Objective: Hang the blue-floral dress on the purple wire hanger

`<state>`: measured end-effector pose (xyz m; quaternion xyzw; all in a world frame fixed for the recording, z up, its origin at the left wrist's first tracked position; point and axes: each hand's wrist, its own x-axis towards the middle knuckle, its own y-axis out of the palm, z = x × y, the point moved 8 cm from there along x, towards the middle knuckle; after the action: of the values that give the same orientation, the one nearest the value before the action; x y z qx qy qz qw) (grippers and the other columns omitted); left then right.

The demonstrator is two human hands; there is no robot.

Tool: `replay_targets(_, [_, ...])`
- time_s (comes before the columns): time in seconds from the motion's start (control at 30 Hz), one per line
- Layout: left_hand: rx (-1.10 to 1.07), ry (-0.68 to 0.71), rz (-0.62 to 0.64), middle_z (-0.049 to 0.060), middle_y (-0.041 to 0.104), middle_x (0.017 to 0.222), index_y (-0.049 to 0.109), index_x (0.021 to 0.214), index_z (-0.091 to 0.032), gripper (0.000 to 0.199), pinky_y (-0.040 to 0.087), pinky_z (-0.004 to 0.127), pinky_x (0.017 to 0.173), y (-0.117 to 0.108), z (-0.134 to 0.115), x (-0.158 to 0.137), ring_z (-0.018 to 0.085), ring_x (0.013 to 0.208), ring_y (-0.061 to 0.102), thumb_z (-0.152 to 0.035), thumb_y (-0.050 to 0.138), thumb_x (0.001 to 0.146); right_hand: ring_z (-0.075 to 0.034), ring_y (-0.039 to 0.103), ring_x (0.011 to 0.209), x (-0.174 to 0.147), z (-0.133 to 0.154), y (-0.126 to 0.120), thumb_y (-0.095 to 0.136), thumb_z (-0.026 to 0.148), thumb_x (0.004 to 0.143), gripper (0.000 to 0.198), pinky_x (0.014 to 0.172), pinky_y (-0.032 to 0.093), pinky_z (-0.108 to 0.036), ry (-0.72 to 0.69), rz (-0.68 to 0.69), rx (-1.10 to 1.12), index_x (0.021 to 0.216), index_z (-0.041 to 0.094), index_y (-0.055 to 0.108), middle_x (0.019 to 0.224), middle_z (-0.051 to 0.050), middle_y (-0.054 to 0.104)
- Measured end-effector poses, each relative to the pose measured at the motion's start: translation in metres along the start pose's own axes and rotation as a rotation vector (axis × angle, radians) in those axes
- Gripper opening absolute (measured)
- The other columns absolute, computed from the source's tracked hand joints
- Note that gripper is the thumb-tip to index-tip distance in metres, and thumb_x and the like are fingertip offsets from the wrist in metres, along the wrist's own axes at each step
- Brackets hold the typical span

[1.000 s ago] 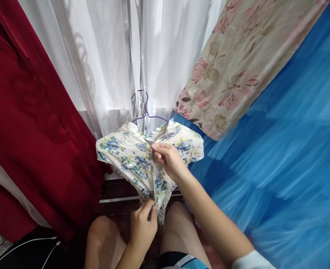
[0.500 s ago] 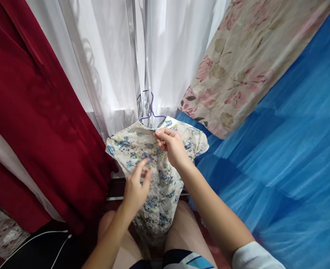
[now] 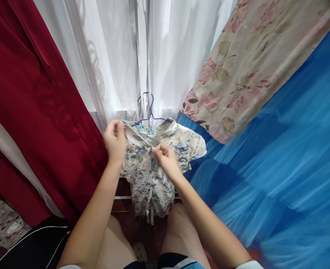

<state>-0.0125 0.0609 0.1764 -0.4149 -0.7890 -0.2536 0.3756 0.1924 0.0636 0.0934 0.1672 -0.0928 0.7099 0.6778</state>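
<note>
A cream dress (image 3: pixel 162 172) with blue and yellow flowers hangs in front of me on a purple hanger (image 3: pixel 151 112). My left hand (image 3: pixel 116 138) is closed on the dress at its left shoulder, by the neckline. At the middle of the neckline, my right hand (image 3: pixel 165 157) pinches the cloth where a zipper line seems to start; whether it holds a zipper pull I cannot make out. The neck opening gapes between the two hands, showing the inside of the back. The hanger's left arm is partly out of the cloth.
Dark red cloth (image 3: pixel 49 112) hangs on the left and white curtains (image 3: pixel 179 56) behind. To the right are a beige floral cloth (image 3: pixel 238 74) and blue tulle (image 3: pixel 280 160). A black rounded object with a white cable (image 3: pixel 30 239) lies at lower left.
My left hand has gone up and left to take hold of the dress's left shoulder. My right hand has come down, pulling the neckline lower and wider; the dress hem has risen.
</note>
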Motion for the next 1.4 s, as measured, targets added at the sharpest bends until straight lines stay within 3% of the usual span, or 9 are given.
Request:
replay_targets(0.17, [-0.122,-0.489,-0.301,0.001,0.06,0.083,0.056,0.096,-0.014,0.019,0.046,0.021,0.075,-0.061,0.128,0.007,0.009,0.075,0.058,-0.03,0.047,0.095,-0.009,0.033,0.043,-0.032,-0.014,-0.012,0.067,0.04,0.082,0.029,0.045,0.022,-0.025,0.073,0.031,-0.034,0.066,0.021,0.051,0.047,0.007,0.042])
replay_targets(0.37, [-0.099,-0.784,0.06,0.003,0.062,0.071,0.057,0.085,-0.014,0.021,0.045,0.025,0.063,-0.038,0.186,-0.076,0.013,0.062,0.059,-0.035,0.056,0.085,-0.009,0.032,0.046,-0.056,-0.03,-0.053,0.066,0.036,0.085,0.026,0.047,0.021,-0.025,0.084,-0.124,0.069,0.068,0.019,0.054,0.049,0.006,0.042])
replay_targets(0.53, [-0.087,-0.794,0.574,0.004,0.063,0.059,0.063,0.063,-0.014,0.02,0.047,0.03,0.063,0.01,0.17,-0.142,0.019,0.059,0.061,-0.03,0.073,0.068,-0.008,0.028,0.046,-0.084,-0.088,-0.112,0.067,0.04,0.081,0.028,0.045,0.018,-0.024,0.173,-0.375,0.149,0.068,0.018,0.056,0.05,0.006,0.041])
replay_targets(0.63, [-0.125,-0.734,0.752,0.005,0.068,0.071,0.067,0.069,-0.014,0.019,0.048,0.031,0.075,0.028,0.141,-0.161,0.021,0.073,0.064,-0.032,0.071,0.074,-0.008,0.028,0.045,-0.104,-0.125,-0.123,0.068,0.044,0.08,0.036,0.045,0.018,-0.023,0.261,-0.388,0.101,0.061,0.019,0.05,0.049,0.006,0.041])
replay_targets(0.9, [-0.351,-0.472,0.586,0.003,0.063,0.09,0.063,0.095,-0.018,0.022,0.044,0.025,0.081,0.034,0.03,-0.159,0.017,0.088,0.058,-0.037,0.052,0.097,-0.015,0.044,0.049,-0.123,-0.173,-0.117,0.064,0.054,0.077,0.041,0.053,0.037,-0.028,0.298,-0.345,-0.319,0.058,0.02,0.052,0.05,0.002,0.048])
replay_targets(1.03, [-0.385,-0.438,0.617,0.004,0.064,0.094,0.063,0.098,-0.019,0.018,0.044,0.026,0.084,0.04,-0.003,-0.175,0.017,0.092,0.059,-0.033,0.05,0.099,-0.027,0.061,0.086,-0.136,-0.152,-0.12,0.072,0.052,0.07,0.045,0.082,0.048,-0.04,0.218,-0.497,-0.393,0.097,0.017,0.064,0.097,-0.01,0.069])
replay_targets(1.13, [-0.386,-0.37,0.753,0.005,0.065,0.099,0.064,0.098,-0.019,0.018,0.043,0.029,0.091,0.052,-0.025,-0.19,0.019,0.098,0.059,-0.029,0.05,0.099,-0.031,0.055,0.118,-0.142,-0.131,-0.097,0.062,0.058,0.082,0.051,0.104,0.041,-0.045,0.193,-0.346,-0.194,0.118,0.022,0.063,0.124,-0.011,0.065])
replay_targets(1.27, [-0.349,-0.296,0.858,0.006,0.062,0.096,0.064,0.095,-0.019,0.019,0.042,0.032,0.094,0.058,-0.033,-0.197,0.019,0.098,0.057,-0.03,0.049,0.099,-0.033,0.052,0.129,-0.15,-0.119,-0.044,0.046,0.072,0.087,0.06,0.109,0.039,-0.045,0.429,0.027,0.286,0.119,0.026,0.068,0.118,-0.009,0.07])
replay_targets(1.4, [-0.433,-0.47,0.838,0.011,0.056,0.121,0.047,0.133,-0.023,0.041,0.039,0.037,0.102,0.041,-0.008,-0.202,0.023,0.115,0.053,-0.043,0.051,0.098,-0.036,0.057,0.125,-0.161,-0.102,-0.016,0.037,0.079,0.085,0.079,0.106,0.041,-0.051,0.596,0.245,0.533,0.127,0.018,0.064,0.118,-0.015,0.07])
